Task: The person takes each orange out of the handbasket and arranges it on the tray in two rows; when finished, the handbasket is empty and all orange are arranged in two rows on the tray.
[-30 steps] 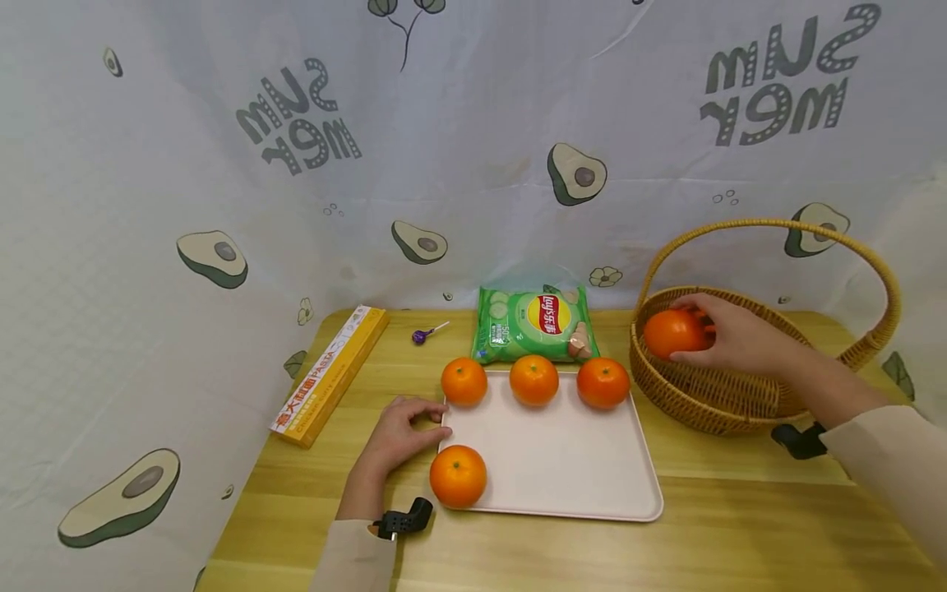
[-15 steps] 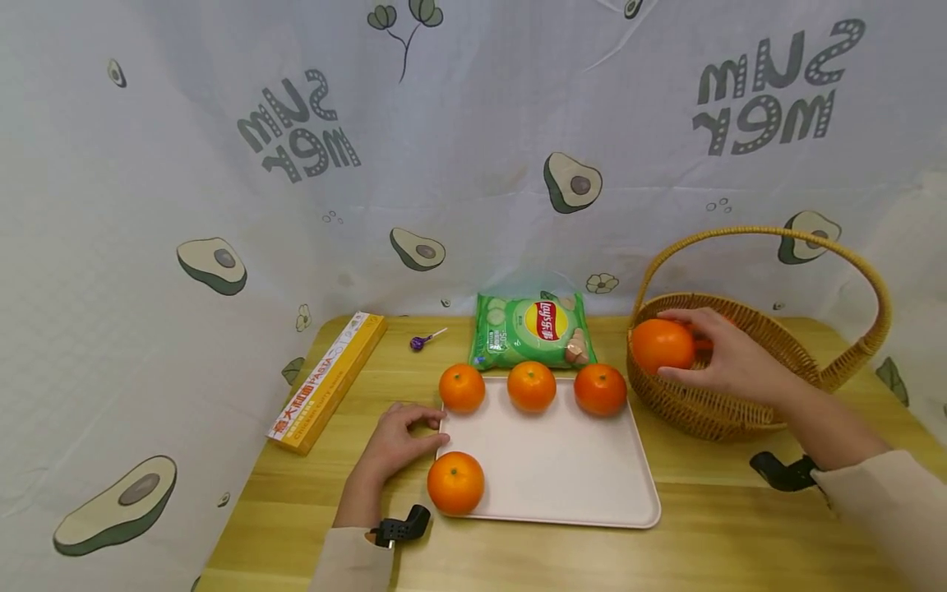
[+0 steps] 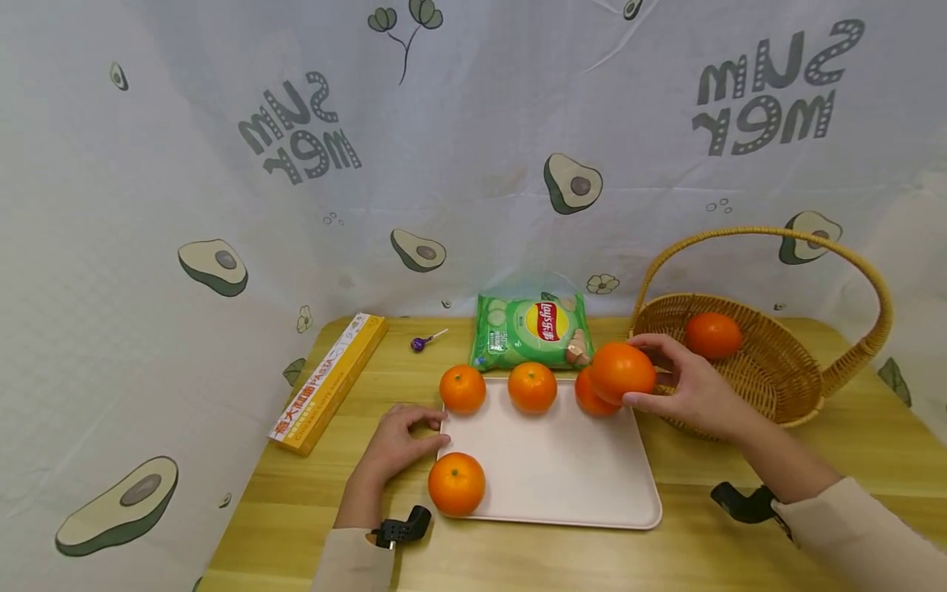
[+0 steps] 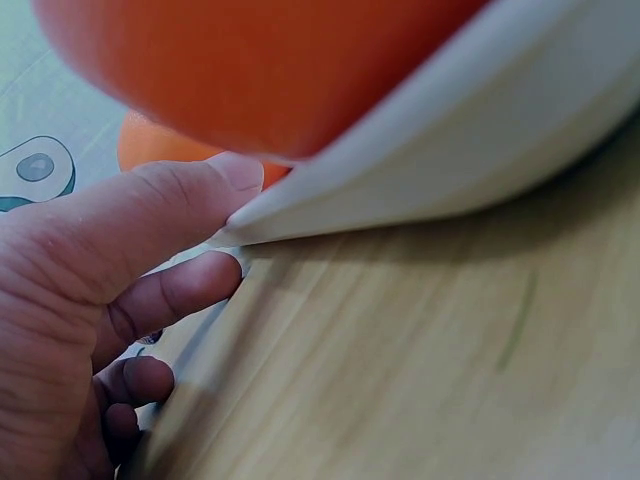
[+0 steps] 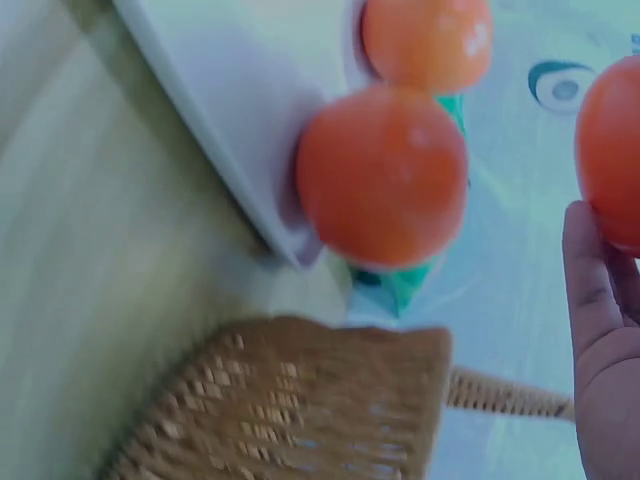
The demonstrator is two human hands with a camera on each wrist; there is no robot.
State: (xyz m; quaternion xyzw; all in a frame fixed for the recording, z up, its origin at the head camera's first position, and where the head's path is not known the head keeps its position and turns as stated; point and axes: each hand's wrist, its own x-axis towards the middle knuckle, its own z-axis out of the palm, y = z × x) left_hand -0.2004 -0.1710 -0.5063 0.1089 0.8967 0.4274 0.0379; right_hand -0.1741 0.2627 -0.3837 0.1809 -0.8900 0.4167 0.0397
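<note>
My right hand [image 3: 691,390] grips an orange [image 3: 621,372] by its right side, held up over the tray's back right corner. It partly covers another orange [image 3: 589,395] there. In the right wrist view the held orange [image 5: 612,150] shows at the right edge, against the fingers. My left hand [image 3: 399,444] pinches the left rim of the pale pink tray [image 3: 562,469]; in the left wrist view the thumb [image 4: 235,175] lies on the rim with the index finger below it. Two more oranges stand along the tray's back edge, and one orange [image 3: 456,484] at its front left corner.
A wicker basket [image 3: 777,386] with a tall handle stands at the right, holding one orange [image 3: 713,335]. Behind the tray lies a green bag of chips [image 3: 518,333]. A lollipop [image 3: 419,343] and a yellow pasta box [image 3: 329,386] lie at the left.
My right hand has carried the orange out of the basket, leftward over the tray corner. The orange left in the basket is now plainly visible. My left hand has stayed at the tray rim.
</note>
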